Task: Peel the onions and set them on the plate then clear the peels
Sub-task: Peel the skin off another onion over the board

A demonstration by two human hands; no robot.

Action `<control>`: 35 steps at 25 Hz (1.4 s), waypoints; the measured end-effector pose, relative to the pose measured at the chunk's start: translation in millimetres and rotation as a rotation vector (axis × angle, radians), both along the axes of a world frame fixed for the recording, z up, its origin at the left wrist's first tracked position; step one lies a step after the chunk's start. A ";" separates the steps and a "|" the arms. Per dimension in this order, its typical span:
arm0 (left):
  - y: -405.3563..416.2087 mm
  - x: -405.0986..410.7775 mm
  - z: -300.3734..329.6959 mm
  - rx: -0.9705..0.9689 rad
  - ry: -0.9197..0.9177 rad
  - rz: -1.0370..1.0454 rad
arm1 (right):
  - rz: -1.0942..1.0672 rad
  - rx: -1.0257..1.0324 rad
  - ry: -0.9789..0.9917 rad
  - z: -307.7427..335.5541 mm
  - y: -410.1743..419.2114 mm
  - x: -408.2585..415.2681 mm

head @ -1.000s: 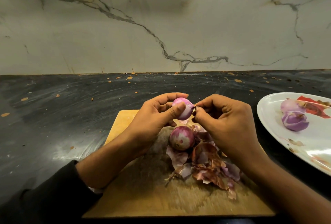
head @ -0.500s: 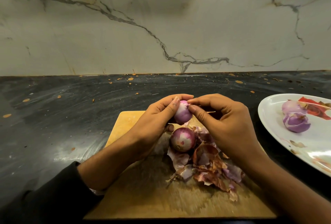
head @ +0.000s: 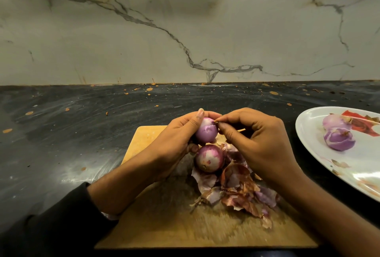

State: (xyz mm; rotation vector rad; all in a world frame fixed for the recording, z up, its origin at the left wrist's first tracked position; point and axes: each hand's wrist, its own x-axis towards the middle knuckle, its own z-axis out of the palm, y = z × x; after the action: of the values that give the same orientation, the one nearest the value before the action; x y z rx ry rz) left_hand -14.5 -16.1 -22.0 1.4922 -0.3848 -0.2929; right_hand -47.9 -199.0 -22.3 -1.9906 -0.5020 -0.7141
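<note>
Onion [head: 206, 132] in hand sits at frame centre, above the cutting board [head: 144, 139], cupped by the left hand [head: 176, 143] with fingers curled round its left side. Its stem tip points up and right, straight into the right hand [head: 255, 139], whose thumb and forefinger pinch a dry scrap there. That grip pulls from the right, so the skin likely tears rightward. A second onion [head: 209, 158] lies just below among the peels [head: 238, 193]; the plate [head: 308, 133] waits at right, nearer the right hand.

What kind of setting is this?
Likely a home kitchen counter: dark stone countertop under a marble-look backsplash, with a wooden cutting board and plate of peeled onions.
</note>
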 end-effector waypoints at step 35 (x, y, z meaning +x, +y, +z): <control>-4.9 -4.4 -0.4 0.085 -0.163 0.038 | -0.055 0.421 0.310 9.6 11.2 -8.5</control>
State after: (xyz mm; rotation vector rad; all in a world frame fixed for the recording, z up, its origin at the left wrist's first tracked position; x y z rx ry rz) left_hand -18.9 -21.1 -22.4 1.6107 -0.4783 -0.1589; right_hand -56.3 -187.9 -12.8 -1.6778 -0.0993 -0.4826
